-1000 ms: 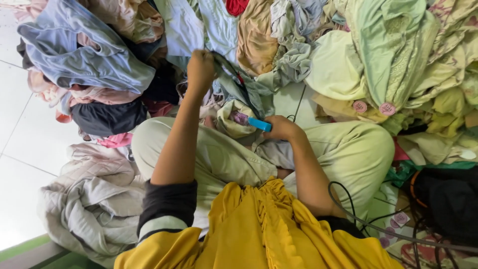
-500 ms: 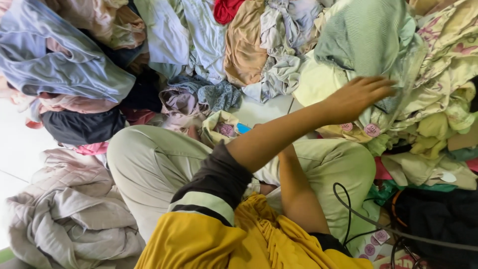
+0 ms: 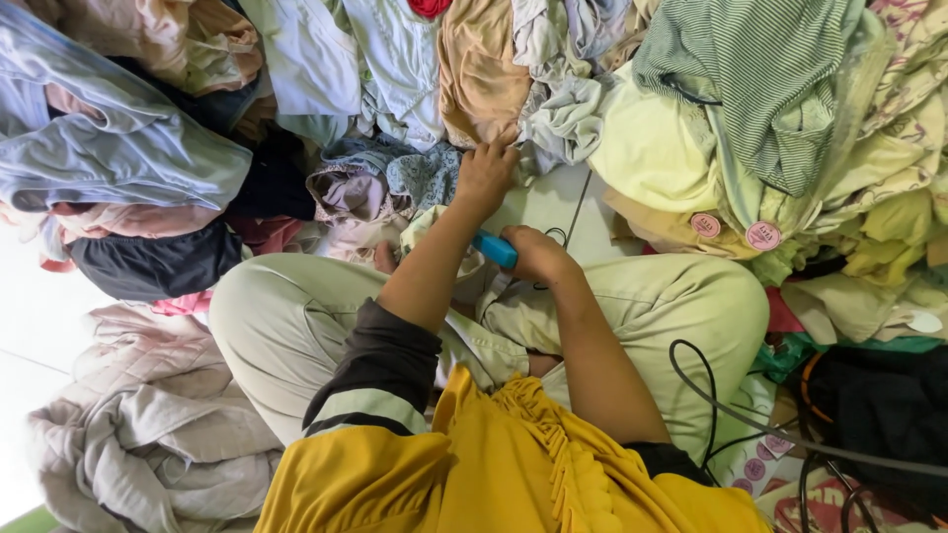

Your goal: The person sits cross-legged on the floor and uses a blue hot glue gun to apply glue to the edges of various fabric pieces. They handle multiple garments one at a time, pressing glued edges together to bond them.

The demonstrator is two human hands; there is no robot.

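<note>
Head view: the left hand (image 3: 484, 178) reaches to 12 o'clock, fingers loosely spread on a crumpled patterned garment (image 3: 420, 178) in the soft clothes pile (image 3: 553, 109), not yet gripping it. The right hand (image 3: 538, 255) is closed around a smooth blue tool (image 3: 494, 249) above the lap

Two round pink labels: first round pink label (image 3: 705, 225) on pale yellow garment (image 3: 660, 158) right of centre, second round pink label (image 3: 762, 235) just beside it, to its right. More small round pink labels (image 3: 765, 456) on patterned fabric at lower right, beside black cables (image 3: 703, 395). No packages, signs, screens visible.
</note>
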